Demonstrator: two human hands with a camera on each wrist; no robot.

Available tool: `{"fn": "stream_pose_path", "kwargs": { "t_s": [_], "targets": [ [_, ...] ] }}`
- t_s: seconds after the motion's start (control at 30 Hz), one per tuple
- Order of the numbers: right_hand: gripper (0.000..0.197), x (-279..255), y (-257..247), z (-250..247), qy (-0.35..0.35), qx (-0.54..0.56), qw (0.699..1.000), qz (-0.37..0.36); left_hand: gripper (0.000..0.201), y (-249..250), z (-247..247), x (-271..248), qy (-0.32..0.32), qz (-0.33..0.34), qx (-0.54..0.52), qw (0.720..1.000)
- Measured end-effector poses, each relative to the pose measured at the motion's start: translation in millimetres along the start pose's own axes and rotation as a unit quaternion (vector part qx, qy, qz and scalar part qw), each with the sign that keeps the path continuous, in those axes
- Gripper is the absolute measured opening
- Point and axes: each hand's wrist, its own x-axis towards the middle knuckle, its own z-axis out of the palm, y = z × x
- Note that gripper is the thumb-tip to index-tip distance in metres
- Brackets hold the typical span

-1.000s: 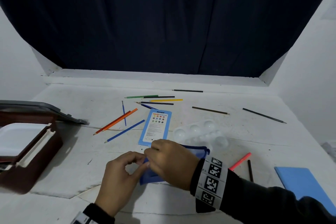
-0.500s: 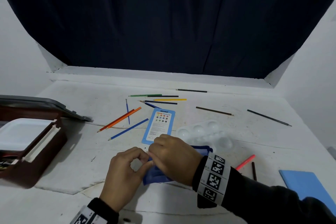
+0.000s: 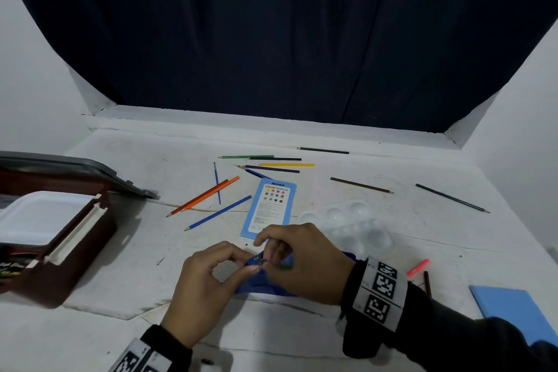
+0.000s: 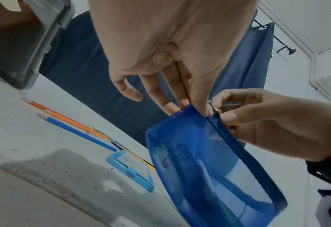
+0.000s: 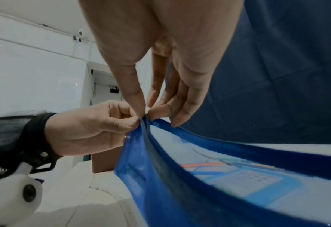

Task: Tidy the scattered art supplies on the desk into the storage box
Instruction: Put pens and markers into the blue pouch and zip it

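Observation:
A see-through blue zip pouch [image 3: 265, 282] [image 4: 209, 165] [image 5: 180, 176] is held just above the desk's near middle. My left hand [image 3: 205, 284] [image 4: 180, 95] pinches the pouch's top corner between thumb and fingers. My right hand [image 3: 305, 260] [image 5: 147, 110] pinches the small metal zip pull [image 4: 216, 109] at that same corner. The brown storage box [image 3: 57, 248] stands open at the left with a white tray inside. Coloured pencils [image 3: 208, 195] lie scattered across the desk's middle.
A blue pencil-set card [image 3: 269, 208] and a clear paint palette [image 3: 350, 223] lie beyond my hands. Dark pencils [image 3: 451, 198] lie at the right, a pink marker [image 3: 418, 267] and a blue pad [image 3: 513, 311] at the near right. A dark curtain hangs behind the desk.
Both hands have lifted the pouch's corner slightly off the desk. My right hand's fingers have shifted from covering the pouch to pinching the zip pull.

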Motion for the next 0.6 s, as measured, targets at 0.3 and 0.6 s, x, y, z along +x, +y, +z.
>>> {"fn": "stream_pose_path", "kwargs": {
  "t_s": [0.3, 0.6],
  "targets": [
    [0.012, 6.3, -10.1, 3.9, -0.026, -0.095, 0.995, 0.009, 0.026, -7.6, -3.9, -3.4, -0.027, 0.06, 0.034, 0.997],
    [0.019, 0.7, -13.8, 5.6, -0.034, -0.003, 0.996, 0.086, 0.014, -12.2, -6.6, -20.3, -0.034, 0.051, 0.071, 0.996]
  ]
}}
